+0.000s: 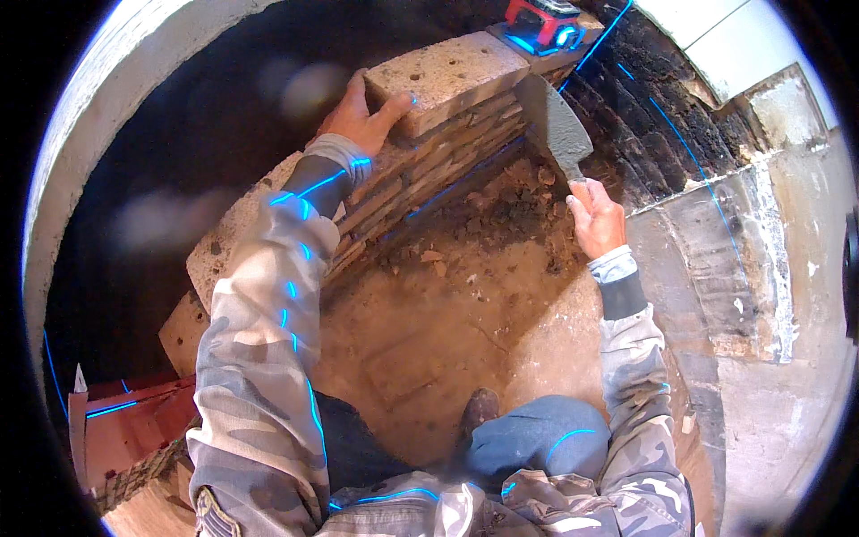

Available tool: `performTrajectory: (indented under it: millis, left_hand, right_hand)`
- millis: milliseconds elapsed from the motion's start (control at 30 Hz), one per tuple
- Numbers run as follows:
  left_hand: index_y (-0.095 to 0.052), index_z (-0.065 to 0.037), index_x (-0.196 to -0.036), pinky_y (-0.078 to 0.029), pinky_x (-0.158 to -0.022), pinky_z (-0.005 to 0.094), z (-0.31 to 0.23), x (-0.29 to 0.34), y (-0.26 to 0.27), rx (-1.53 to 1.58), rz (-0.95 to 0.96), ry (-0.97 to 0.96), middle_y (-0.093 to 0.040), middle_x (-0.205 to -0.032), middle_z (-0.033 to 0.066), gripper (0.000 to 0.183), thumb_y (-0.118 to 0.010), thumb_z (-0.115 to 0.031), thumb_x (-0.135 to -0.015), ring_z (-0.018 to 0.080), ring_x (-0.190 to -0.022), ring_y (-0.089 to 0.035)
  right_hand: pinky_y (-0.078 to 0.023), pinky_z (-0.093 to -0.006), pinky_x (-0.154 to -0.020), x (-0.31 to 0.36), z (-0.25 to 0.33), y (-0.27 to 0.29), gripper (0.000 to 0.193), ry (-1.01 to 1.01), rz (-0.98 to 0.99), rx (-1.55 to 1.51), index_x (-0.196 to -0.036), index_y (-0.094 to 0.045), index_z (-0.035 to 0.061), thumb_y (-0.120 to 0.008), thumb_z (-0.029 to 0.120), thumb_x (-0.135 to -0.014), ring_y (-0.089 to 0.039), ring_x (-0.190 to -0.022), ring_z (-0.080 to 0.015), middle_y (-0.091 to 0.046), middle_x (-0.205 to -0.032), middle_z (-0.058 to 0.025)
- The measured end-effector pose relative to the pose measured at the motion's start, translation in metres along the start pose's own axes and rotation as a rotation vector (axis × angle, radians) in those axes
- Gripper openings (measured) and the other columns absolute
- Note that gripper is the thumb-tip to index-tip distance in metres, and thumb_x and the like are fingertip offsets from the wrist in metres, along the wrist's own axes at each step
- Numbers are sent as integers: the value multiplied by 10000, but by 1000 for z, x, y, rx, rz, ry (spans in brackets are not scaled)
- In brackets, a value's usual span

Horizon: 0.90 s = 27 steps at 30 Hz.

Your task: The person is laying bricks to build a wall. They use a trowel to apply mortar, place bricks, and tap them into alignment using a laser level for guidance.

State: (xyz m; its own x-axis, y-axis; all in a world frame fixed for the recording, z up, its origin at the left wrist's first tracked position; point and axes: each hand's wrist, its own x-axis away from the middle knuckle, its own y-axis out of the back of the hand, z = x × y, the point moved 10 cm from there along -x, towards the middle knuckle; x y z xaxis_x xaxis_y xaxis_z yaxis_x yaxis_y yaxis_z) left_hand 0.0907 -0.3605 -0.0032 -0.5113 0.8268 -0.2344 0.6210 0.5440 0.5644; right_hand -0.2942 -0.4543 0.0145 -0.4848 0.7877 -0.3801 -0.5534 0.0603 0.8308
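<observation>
A pale perforated brick [452,72] lies along the top of a low brick wall [429,166]. At the brick's near left end is my left hand [362,121], its thumb on the side facing me and its fingers around the end and far edge; the far fingers are partly hidden. My right hand [598,219] is wrapped round the short handle of a trowel [562,130]. The trowel's broad grey blade, coated with mortar, points up beside the brick's right end, close to the wall face.
A red and black laser level [541,27] sits on the wall's far end, casting blue lines. Another pale brick [242,228] lies on the wall below my left forearm. Crumbled rubble [510,206] lines the wall's foot. A rough dark wall and plastered surface [761,259] stand right; a reddish container [134,425] is lower left.
</observation>
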Motion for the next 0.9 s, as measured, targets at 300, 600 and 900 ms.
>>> performTrajectory:
  millis: [300,600,900]
  left_hand:
    - [-315,69,-1477,-400,-1078,363,4,-3,2,-58,-5,2,-534,-1378,284,1012,-600,-681,-860,358,-1291,-534]
    - [-304,85,-1476,-394,-1084,360,6,-4,-1,-11,-18,-3,-522,-1386,290,1020,-622,-663,-859,354,-1291,-528]
    - [-296,82,-1479,-399,-1084,382,3,0,1,-110,3,42,-503,-1391,324,1052,-589,-706,-846,392,-1302,-518]
  right_hand:
    - [-555,-411,-774,3,8,7,283,5,-29,-112,-1129,-625,22,-702,156,-892,-695,-934,-388,-712,-988,-207]
    - [-554,-474,-745,-71,61,76,253,310,-41,232,-1121,-605,48,-672,154,-902,-680,-898,-408,-710,-979,-201]
    - [-551,-489,-760,-78,64,59,224,262,67,322,-1084,-593,45,-661,156,-901,-669,-913,-415,-715,-998,-189]
